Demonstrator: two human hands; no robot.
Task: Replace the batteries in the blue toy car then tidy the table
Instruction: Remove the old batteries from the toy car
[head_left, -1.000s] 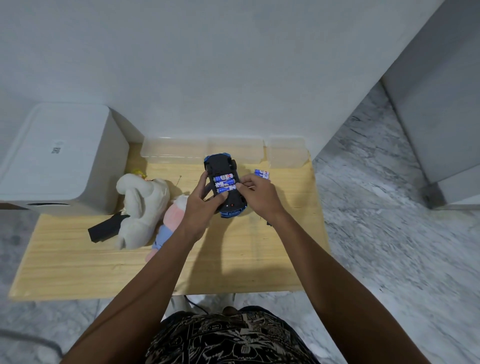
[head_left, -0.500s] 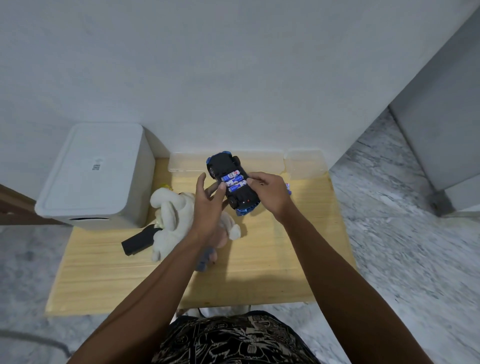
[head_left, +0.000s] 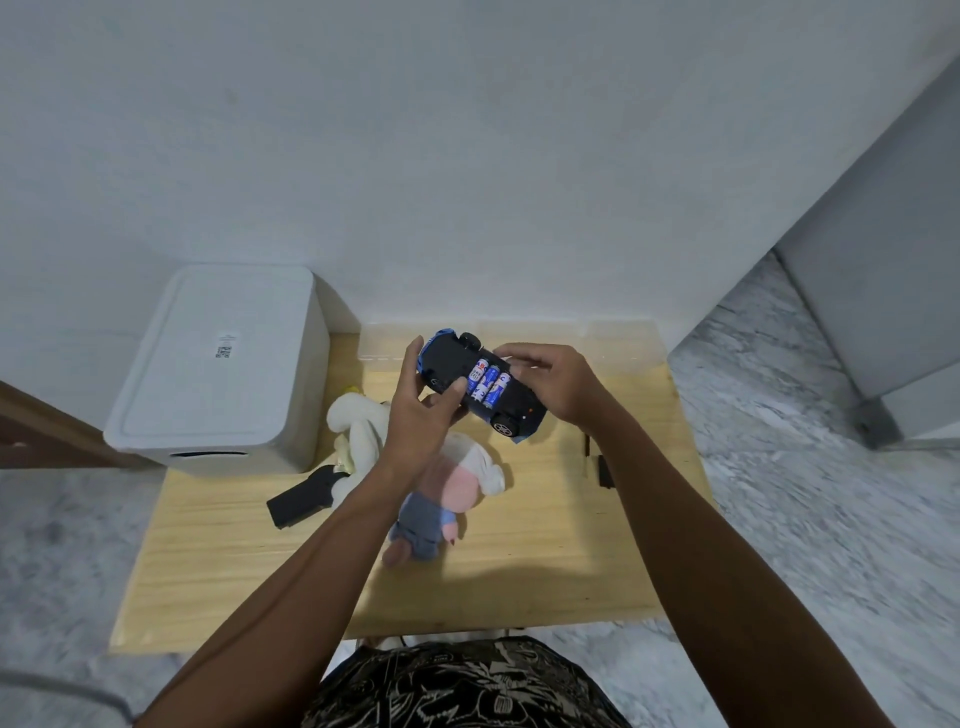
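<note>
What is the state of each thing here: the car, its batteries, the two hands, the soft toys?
Blue toy car: upside down, held above the table, battery compartment uncovered.
Batteries: three seated side by side in the compartment.
Left hand: grips the car.
Right hand: grips the car.
White soft toy: lying on the table.
Pink soft toy: lying on the table.

Both hands hold the car above the worktop. Directly beneath the left grip lie a white plush and a pink plush, touching. A black part lies further left, beside the white box. Beyond the grip, clear bins line the wall. Below the right grip, a small black piece lies on bare wood; nearer the body the worktop is open.
</note>
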